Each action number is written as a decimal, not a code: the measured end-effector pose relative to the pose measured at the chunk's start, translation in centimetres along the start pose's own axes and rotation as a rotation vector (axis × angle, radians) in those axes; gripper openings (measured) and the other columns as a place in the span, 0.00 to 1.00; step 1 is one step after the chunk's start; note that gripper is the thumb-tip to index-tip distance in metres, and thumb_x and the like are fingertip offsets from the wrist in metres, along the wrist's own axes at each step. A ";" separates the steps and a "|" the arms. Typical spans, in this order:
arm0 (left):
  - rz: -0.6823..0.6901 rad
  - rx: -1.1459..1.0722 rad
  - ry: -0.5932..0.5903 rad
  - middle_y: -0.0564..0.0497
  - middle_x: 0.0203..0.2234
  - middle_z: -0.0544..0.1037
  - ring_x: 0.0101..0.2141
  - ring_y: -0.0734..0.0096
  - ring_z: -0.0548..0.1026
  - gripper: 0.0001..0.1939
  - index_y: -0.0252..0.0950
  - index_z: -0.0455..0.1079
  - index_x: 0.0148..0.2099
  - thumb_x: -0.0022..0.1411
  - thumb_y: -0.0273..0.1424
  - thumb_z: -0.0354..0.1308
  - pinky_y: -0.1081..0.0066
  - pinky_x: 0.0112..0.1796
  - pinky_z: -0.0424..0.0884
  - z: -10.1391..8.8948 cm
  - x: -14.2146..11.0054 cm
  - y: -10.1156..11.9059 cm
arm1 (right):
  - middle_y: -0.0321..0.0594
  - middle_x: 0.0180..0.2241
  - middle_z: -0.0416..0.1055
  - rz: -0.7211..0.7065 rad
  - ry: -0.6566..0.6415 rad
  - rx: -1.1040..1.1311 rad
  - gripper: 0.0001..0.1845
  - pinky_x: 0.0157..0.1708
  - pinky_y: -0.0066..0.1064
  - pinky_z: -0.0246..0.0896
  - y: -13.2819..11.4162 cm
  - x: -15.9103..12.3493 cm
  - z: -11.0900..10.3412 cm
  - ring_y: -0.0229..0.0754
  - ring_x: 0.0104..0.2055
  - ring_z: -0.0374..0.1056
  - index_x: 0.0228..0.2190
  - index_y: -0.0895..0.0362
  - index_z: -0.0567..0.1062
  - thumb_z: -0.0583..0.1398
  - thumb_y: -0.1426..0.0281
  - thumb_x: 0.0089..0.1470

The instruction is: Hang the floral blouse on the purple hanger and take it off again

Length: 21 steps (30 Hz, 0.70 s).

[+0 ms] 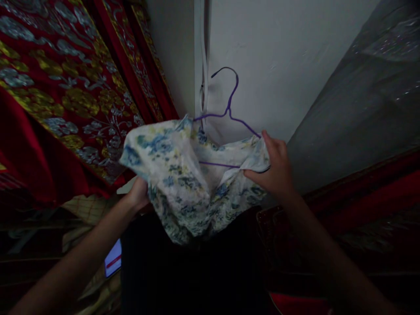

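Observation:
A white blouse (pixel 183 175) with blue and yellow flowers hangs on a purple wire hanger (pixel 232 97), whose hook points up and to the left. My right hand (pixel 277 168) grips the blouse at its right shoulder, thumb below and fingers at the hanger's right end. At the left, my left hand (pixel 140 192) is at the blouse's side under the sleeve; its fingers are hidden behind the cloth. The hanger's lower bar shows through the open neckline.
Red cloth (pixel 75 83) with gold and silver embroidery hangs at the left. A pale wall (pixel 262 57) with a white cable (pixel 204 57) stands ahead. Clear plastic covering (pixel 357 113) is at the right. A lit phone (pixel 113 259) lies low at the left.

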<state>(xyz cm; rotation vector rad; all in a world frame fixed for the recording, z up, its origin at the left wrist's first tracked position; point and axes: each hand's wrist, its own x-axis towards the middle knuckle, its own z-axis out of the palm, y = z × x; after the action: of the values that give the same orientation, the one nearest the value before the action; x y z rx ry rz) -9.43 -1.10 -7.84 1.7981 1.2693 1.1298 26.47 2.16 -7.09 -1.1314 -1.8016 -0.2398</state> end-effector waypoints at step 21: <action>-0.387 -0.757 0.471 0.44 0.53 0.81 0.59 0.50 0.74 0.34 0.37 0.76 0.57 0.50 0.43 0.75 0.54 0.64 0.64 10.3 -8.3 -4.4 | 0.51 0.54 0.68 -0.167 -0.010 -0.018 0.50 0.56 0.55 0.64 -2.4 1.9 0.1 0.61 0.56 0.67 0.65 0.54 0.65 0.70 0.59 0.41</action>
<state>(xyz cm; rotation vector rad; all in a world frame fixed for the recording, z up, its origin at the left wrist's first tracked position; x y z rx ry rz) -3.03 -7.92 -18.16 0.7231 1.1396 1.5706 24.32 2.04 -4.94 -0.9973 -1.9081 -0.3501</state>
